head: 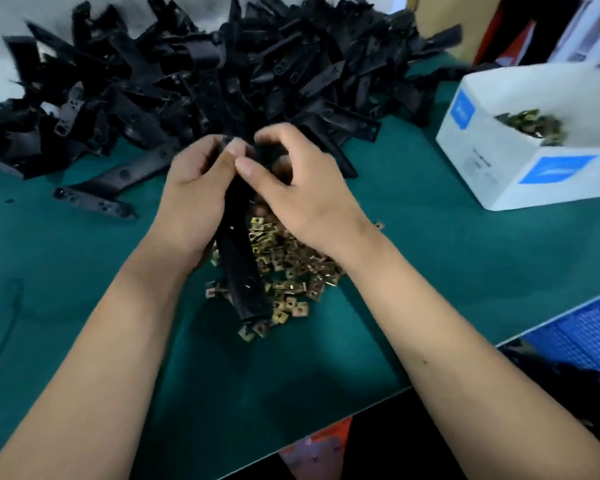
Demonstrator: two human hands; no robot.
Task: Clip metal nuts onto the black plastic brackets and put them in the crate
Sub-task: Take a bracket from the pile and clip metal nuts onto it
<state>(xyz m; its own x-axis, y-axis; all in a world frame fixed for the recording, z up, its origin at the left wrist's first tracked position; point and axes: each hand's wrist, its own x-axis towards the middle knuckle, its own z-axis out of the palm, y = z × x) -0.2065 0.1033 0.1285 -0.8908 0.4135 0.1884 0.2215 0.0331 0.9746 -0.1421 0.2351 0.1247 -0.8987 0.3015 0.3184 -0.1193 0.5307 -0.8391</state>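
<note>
Both hands grip 1 black bracket (238,251) above the nut pile (284,268): left hand (196,192) wraps its upper part, right hand (291,181) pinches its top end. The bracket heap (194,74) lies at 12 o'clock, the blue crate (582,327) at 4 o'clock.

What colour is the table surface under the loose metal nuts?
Dark green table surface, clearest in the head view.

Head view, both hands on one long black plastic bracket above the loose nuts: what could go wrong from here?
1. The left hand and right hand hide the top end of the long black plastic bracket, so a crooked clip may go unnoticed.
2. Its lower end hangs over the pile of brass-coloured square metal nuts; a swing might scatter them across the green mat.
</note>
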